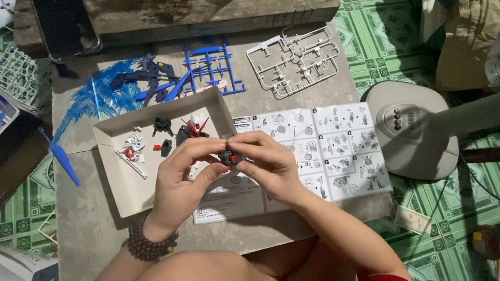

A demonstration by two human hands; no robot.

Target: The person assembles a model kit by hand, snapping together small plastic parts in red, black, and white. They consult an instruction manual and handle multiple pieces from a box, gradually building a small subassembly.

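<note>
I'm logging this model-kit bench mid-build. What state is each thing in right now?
Left hand: pinching the small dark part.
Right hand: pinching the same part.
Small dark part: held above the sheet, red bits showing.
Instruction sheet: unfolded, flat.
Cardboard tray: open, loose pieces inside.
Grey runner: flat, mostly stripped of parts.
Blue runner: flat, partly over the tray's far edge.
Fan base: standing on the floor.

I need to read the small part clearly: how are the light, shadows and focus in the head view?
Head view: dim, uneven light, brightest on the instruction sheet and cardboard tray; top edge and left corners fall into shadow. The dark part between both hands' fingers is slightly soft, its detail hard to read.
</note>
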